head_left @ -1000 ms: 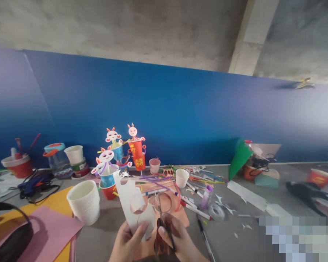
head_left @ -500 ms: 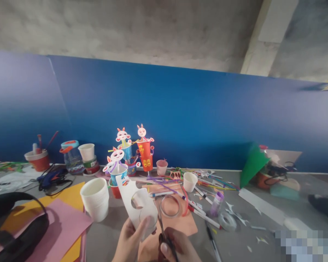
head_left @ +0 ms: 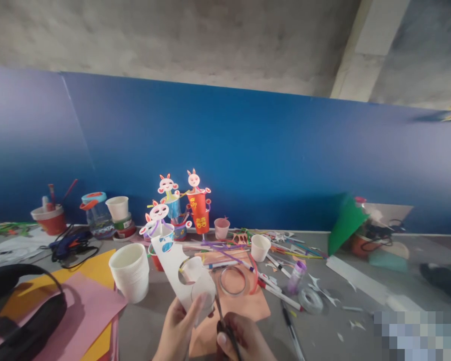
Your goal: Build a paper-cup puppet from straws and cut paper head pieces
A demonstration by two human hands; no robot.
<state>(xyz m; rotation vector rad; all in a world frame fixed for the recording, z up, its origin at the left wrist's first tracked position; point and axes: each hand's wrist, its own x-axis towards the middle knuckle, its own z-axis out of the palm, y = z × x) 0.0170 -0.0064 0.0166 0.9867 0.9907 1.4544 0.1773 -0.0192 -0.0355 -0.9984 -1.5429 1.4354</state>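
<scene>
My left hand [head_left: 181, 328] pinches a white paper piece [head_left: 173, 268] with a round hole cut through it and a circle outline drawn near the thumb. Dark-handled scissors [head_left: 228, 333] sit in my right hand [head_left: 246, 336], their blades pointing up at the right edge of the paper. Whether the blades touch the paper is hard to tell. Beneath both hands lies an orange paper sheet [head_left: 253, 303]. Behind the paper stand rabbit-faced cup figures, among them a red one [head_left: 200, 210] and a blue one [head_left: 174, 208].
Stacked white cups [head_left: 130, 276] stand left of my hands, near pink paper [head_left: 86, 311] and black headphones [head_left: 33, 321]. Rightward lie a tape roll [head_left: 311, 301], a purple glue stick [head_left: 296, 277], a black pen [head_left: 292, 331] and several markers. A blue partition [head_left: 248, 150] rises behind.
The white paper has tilted slightly left at its top, and the scissors have shifted a little left toward its edge. Both hands keep their hold. The view has moved slightly.
</scene>
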